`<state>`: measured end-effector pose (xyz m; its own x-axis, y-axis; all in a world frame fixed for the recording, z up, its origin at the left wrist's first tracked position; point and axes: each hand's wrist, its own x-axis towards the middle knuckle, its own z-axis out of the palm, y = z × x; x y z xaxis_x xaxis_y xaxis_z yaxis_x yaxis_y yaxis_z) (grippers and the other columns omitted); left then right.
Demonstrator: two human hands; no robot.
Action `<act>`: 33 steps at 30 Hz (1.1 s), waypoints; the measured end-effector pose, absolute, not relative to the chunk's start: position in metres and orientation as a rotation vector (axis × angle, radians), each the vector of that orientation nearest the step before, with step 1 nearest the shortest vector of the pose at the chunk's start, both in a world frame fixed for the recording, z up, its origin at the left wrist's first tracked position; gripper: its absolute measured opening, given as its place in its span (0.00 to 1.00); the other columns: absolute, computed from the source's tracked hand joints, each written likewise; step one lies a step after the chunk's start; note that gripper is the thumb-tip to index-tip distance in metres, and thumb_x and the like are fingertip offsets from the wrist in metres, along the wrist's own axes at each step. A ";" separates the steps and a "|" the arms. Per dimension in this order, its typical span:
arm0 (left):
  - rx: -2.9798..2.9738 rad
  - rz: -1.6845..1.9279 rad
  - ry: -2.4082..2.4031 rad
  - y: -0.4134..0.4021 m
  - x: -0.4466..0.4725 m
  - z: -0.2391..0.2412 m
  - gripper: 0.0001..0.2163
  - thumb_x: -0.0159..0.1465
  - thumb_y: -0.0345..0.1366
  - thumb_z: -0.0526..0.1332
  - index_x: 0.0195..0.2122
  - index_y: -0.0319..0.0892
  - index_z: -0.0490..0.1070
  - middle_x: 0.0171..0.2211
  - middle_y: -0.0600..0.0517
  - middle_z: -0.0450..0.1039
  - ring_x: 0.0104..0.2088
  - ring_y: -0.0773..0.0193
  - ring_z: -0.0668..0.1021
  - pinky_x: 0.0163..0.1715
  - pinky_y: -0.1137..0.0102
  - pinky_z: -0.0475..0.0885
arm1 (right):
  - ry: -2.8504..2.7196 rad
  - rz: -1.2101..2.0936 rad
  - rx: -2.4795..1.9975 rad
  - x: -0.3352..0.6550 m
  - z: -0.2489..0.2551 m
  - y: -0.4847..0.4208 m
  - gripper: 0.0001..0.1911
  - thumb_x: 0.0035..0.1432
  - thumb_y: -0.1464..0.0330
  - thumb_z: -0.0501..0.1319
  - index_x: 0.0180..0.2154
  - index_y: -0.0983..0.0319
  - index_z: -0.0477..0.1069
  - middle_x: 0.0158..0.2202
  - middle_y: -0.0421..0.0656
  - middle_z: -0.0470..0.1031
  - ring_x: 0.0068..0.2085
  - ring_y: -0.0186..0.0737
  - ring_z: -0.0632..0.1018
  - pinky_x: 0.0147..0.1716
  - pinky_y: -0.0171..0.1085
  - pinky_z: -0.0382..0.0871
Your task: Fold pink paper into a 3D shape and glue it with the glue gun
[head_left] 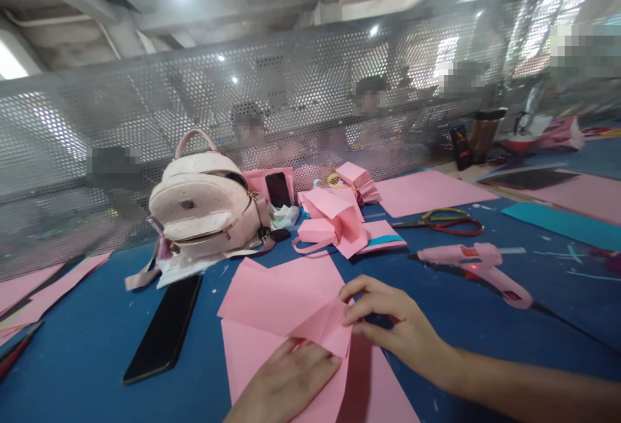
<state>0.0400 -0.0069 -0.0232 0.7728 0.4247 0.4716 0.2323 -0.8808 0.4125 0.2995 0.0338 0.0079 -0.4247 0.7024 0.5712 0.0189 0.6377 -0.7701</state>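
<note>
Folded pink paper (272,293) lies in front of me on the blue tabletop, with more pink sheet beneath it. My left hand (291,378) rests flat on it, fingers stretched out, the tips tucked under an upper flap. At the paper's right edge, my right hand (388,319) pinches the flap between thumb and fingers. Just beyond stand pink folded paper pieces (339,216), one with a blue strip. To the right lies a pink glue gun (475,261) with a small red light; its cord runs off to the right.
A pale pink backpack (204,196) and a black phone (165,329) are at the left. Scissors (441,222) lie beyond the glue gun. A blue paper strip (563,222) and a brown cup (486,133) are at the right. A perforated metal screen (301,99) borders the table's far side.
</note>
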 end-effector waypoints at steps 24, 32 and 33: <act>3.129 0.878 0.575 -0.010 0.035 0.011 0.15 0.77 0.37 0.49 0.58 0.40 0.68 0.44 0.53 0.82 0.49 0.73 0.80 0.68 0.74 0.45 | -1.889 0.881 -0.563 0.304 0.011 0.043 0.06 0.64 0.67 0.65 0.34 0.59 0.79 0.35 0.43 0.78 0.37 0.36 0.79 0.39 0.33 0.71; 3.343 0.541 0.620 -0.001 0.025 -0.002 0.21 0.77 0.40 0.45 0.64 0.37 0.64 0.61 0.48 0.71 0.62 0.60 0.72 0.69 0.61 0.52 | -1.892 0.865 -0.704 0.302 0.009 0.046 0.05 0.61 0.73 0.63 0.33 0.59 0.76 0.39 0.43 0.74 0.41 0.39 0.76 0.41 0.35 0.69; 3.294 0.497 0.611 0.001 0.023 -0.009 0.24 0.76 0.44 0.44 0.66 0.36 0.61 0.63 0.46 0.69 0.64 0.58 0.70 0.68 0.60 0.55 | -1.887 0.877 -0.712 0.301 0.009 0.047 0.05 0.61 0.73 0.62 0.34 0.59 0.75 0.39 0.43 0.74 0.41 0.40 0.76 0.41 0.36 0.69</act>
<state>0.0231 0.0014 -0.0093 0.8934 0.3102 0.3250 0.3814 -0.9059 -0.1839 0.3013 0.0470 0.0094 -0.4211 0.7638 0.4892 0.1184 0.5810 -0.8052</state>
